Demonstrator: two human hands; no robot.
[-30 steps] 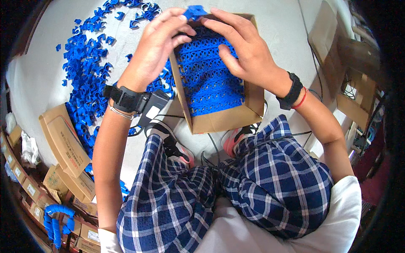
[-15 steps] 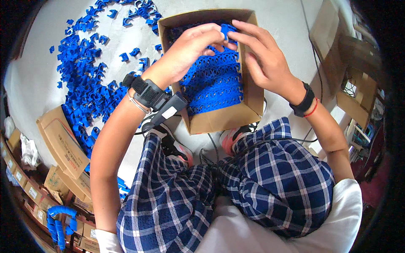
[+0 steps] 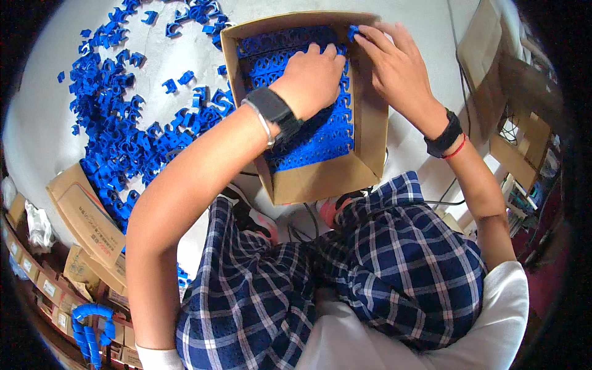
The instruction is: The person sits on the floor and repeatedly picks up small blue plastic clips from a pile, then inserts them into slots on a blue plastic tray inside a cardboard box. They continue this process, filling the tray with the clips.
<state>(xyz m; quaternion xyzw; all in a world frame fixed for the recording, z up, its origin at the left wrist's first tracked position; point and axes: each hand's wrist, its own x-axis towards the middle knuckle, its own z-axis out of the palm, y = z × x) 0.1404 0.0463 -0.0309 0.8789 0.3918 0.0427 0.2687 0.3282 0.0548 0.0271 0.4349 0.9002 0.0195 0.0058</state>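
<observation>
Left of the cardboard box (image 3: 364, 154), loose blue plastic clips (image 3: 123, 142) lie scattered on the floor. Inside the box, the left hand (image 3: 311, 77) presses flat, fingers curled, on the packed clip layer (image 3: 314, 139); the right hand (image 3: 398, 65) pinches one clip (image 3: 353, 32) at the far corner. The clips appear light, rigid and smooth, best gripped across their outer walls.

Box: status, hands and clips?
Left hand pressing flat on packed blue clips in box. Right hand pinching one clip at far corner. Loose clips piled left, clear of box.
</observation>
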